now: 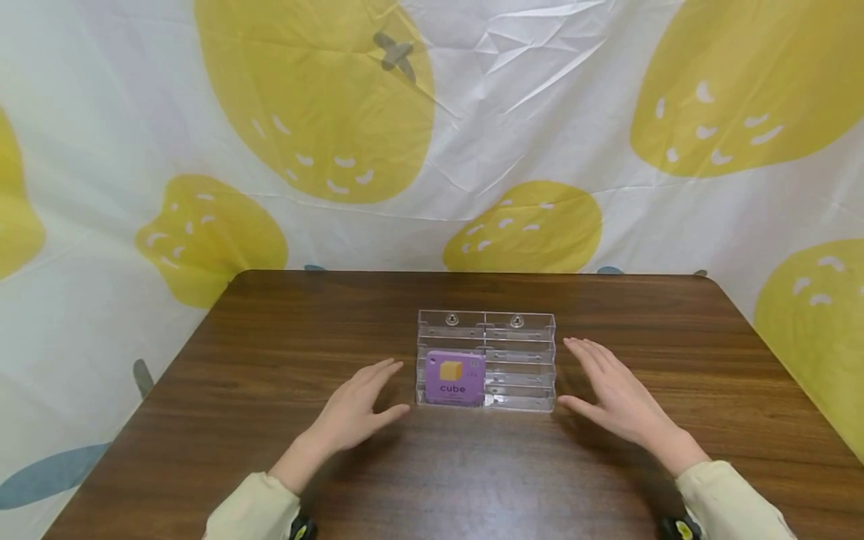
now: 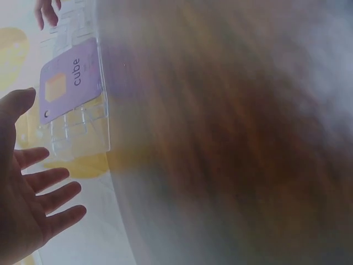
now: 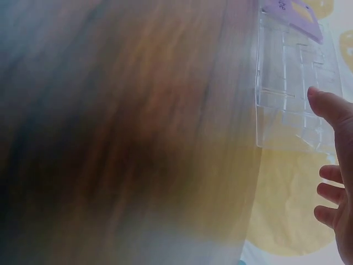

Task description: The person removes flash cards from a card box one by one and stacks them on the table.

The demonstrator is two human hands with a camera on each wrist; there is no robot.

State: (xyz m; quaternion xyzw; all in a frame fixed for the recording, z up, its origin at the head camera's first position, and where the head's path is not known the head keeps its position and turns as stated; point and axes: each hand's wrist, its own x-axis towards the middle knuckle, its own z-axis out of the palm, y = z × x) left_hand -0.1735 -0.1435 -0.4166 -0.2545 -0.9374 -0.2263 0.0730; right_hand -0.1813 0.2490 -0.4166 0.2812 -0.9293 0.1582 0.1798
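Observation:
A clear plastic tiered card holder (image 1: 520,375) with two columns of pockets stands on the table. In its lower left pocket sits a purple card (image 1: 455,379) marked "cube" with a yellow cube picture; whether several cards lie behind it I cannot tell. My left hand (image 1: 355,405) is just left of the holder, fingers extended and apart from it. To the right of the holder my right hand (image 1: 614,390) is held the same way, touching nothing. The left wrist view shows the card (image 2: 71,81) beyond my spread left fingers (image 2: 58,197). Near the holder (image 3: 298,72) in the right wrist view is my right thumb (image 3: 329,106).
The brown wood-grain table (image 1: 324,315) extends to a rounded far edge. Behind it hangs a white curtain (image 1: 364,232) printed with yellow fruit. Pale sleeves (image 1: 259,506) cover both forearms, and a dark band shows at each wrist.

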